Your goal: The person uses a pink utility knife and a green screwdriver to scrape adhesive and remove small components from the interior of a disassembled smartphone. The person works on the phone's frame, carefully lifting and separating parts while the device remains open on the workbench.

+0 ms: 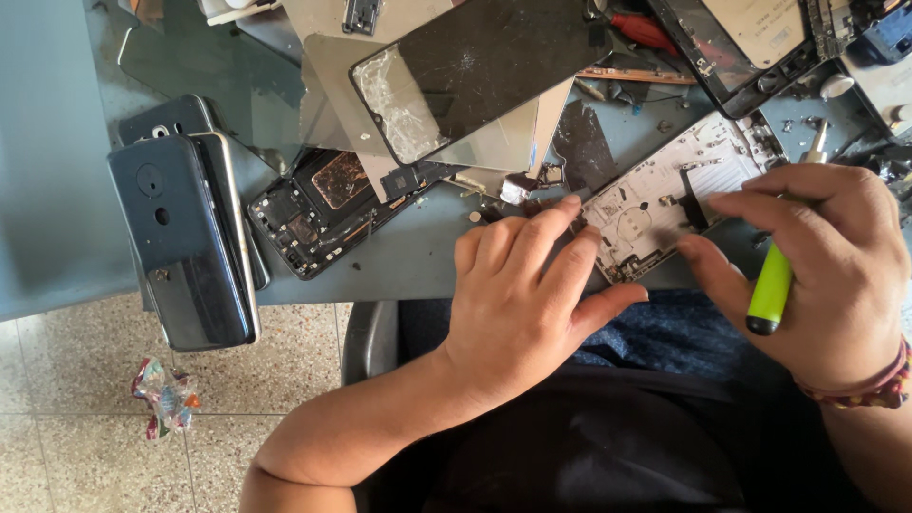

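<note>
fingers of our left hand (518,304) press flat on the phone frame (665,195) at the counter (57,190) edge, steadying it without clasping. our right hand (826,275) is clenched around a green screwdriver (771,285), tip toward twelve o'clock; the frame lies at ten o'clock from that grip.

screwdriver (771,285) lime-green, black tip | phone frame (665,195) silver-white | table (57,142) grey-blue | floor (85,446) speckled beige

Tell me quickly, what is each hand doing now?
Left hand: open, fingers pressing on the white phone frame.
Right hand: closed around a green-handled screwdriver, fingertips at the frame.
</note>
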Demonstrator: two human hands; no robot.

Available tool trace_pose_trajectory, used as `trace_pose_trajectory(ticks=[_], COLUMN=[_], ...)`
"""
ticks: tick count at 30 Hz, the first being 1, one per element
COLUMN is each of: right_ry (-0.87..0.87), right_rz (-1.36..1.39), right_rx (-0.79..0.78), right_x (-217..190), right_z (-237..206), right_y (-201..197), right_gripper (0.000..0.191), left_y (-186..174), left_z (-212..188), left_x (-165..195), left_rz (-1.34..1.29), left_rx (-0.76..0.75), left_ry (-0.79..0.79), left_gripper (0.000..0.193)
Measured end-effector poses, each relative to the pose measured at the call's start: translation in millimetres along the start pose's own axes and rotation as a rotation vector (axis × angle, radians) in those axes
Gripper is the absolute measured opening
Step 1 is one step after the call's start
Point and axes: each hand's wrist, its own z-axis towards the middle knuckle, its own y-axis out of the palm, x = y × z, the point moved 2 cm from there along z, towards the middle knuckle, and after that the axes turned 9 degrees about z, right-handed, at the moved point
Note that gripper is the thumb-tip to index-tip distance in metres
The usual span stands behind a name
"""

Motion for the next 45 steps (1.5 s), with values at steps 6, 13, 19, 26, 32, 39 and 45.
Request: trace_pose_trajectory(ticks=[6, 13, 19, 26, 32, 39, 45], right_ry=[0.007, -0.021, -0.027, -0.023, -0.029, -0.005, -0.022], right_rz=[0.024, -0.016, -0.04, -0.043, -0.026, 0.004, 0.017], right_rx=[0.024, 0.026, 0.032, 0.026, 0.025, 0.031, 0.037], right_x=[0.7, -6.1, -7.1, -4.8, -7.9, -8.5, -7.3], right_z=[-0.3, 4.6, 5.5, 6.4, 10.2, 9.6, 8.4], right_y=[5.0, 10.3, 11.5, 13.1, 14.4, 14.7, 12.3], right_gripper=[0.036, 0.032, 0.026, 0.026, 0.026, 0.023, 0.021], left_y=[0.1, 0.4, -0.4, 0.0, 0.0, 0.9, 1.4], left_z=[0.0, -0.3, -0.9, -0.1, -0.4, -0.7, -1.4], left_x=[-0.5, -0.7, -0.7, -1.0, -0.4, -0.9, -0.7], left_rz=[-0.006, -0.009, -0.012, -0.006, -0.005, -0.019, -0.009], left_rx=[-0.007, -0.005, -0.011, -0.006, -0.002, 0.0, 0.001], left_ry=[0.005, 0.011, 0.008, 0.014, 0.011, 0.013, 0.006], left_gripper=[0.053, 0.053, 0.052, 0.052, 0.051, 0.051, 0.051])
